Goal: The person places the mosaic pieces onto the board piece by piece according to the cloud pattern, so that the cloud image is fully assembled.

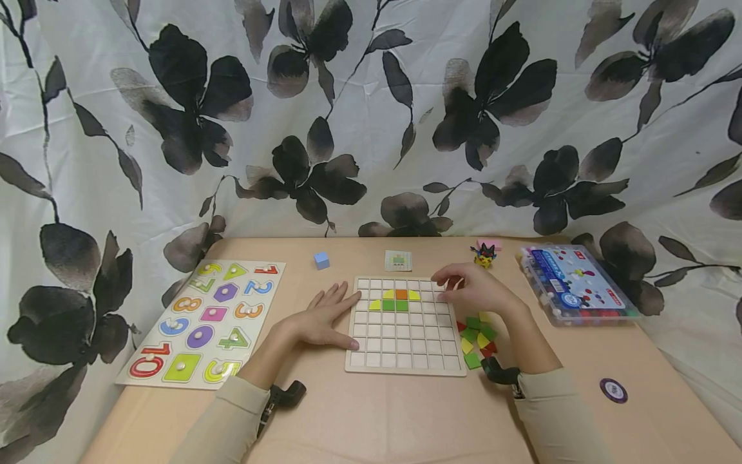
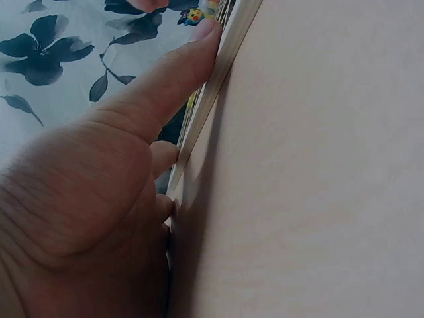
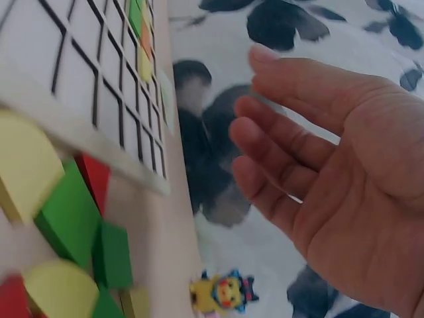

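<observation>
A white grid board (image 1: 406, 348) with raised lines lies on the table. Near its top are green tiles (image 1: 388, 306), an orange tile (image 1: 401, 294) and small yellow tiles (image 1: 414, 295). My left hand (image 1: 317, 324) rests along the board's left edge, fingers spread, and its thumb touches the edge in the left wrist view. Over the upper right corner hovers my right hand (image 1: 478, 288). In the right wrist view its fingers (image 3: 278, 136) are loosely bent with nothing between them. Beside the board's right edge lies a pile of green tiles (image 3: 73, 218), yellow tiles (image 3: 26, 165) and red tiles.
A small patterned card (image 1: 398, 260) lies behind the board, with a blue cube (image 1: 321, 260) to its left. A number-and-shape puzzle board (image 1: 199, 322) is at left. At right are a yellow figurine (image 1: 484, 255), a clear plastic case (image 1: 580, 283) and a round dark disc (image 1: 613, 390).
</observation>
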`<state>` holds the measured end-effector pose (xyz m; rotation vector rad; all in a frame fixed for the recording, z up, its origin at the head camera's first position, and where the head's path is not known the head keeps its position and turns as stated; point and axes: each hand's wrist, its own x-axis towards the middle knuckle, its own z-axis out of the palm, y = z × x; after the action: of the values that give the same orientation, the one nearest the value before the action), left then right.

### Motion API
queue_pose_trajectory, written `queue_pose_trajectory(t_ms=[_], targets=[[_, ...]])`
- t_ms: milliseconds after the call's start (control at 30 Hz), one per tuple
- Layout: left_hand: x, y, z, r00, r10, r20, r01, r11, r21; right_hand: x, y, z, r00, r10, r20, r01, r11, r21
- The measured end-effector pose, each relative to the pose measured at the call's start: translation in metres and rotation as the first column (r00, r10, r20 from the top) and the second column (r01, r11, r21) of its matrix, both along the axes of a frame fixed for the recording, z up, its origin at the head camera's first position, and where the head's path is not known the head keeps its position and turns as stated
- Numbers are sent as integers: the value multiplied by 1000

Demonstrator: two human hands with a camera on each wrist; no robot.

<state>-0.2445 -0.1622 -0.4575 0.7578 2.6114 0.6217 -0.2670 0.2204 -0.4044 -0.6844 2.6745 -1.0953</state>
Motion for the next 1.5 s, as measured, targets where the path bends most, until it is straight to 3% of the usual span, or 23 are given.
queue_pose_trajectory(t_ms=[433, 733, 967, 1267, 1500], targets=[[0, 0, -2, 1000, -6, 8, 6, 1000, 2, -12, 53, -22, 987, 30, 159, -34, 999, 21], [-1, -2, -5, 1000, -16, 12, 15, 999, 32, -12, 61, -31, 952, 44, 304, -74, 993, 87], [-1, -1, -4, 1000, -14, 16, 13, 1000, 16, -11, 56, -32, 943, 36, 330, -84, 988, 132], [-1, 0, -3, 1000, -6, 7, 6, 1000, -5, -11, 53, -30, 936, 72, 344, -114, 988, 102], [-1, 0, -4, 1000, -8, 10, 7, 1000, 27, -10, 50, -29, 930, 29, 368, -73, 992, 106]])
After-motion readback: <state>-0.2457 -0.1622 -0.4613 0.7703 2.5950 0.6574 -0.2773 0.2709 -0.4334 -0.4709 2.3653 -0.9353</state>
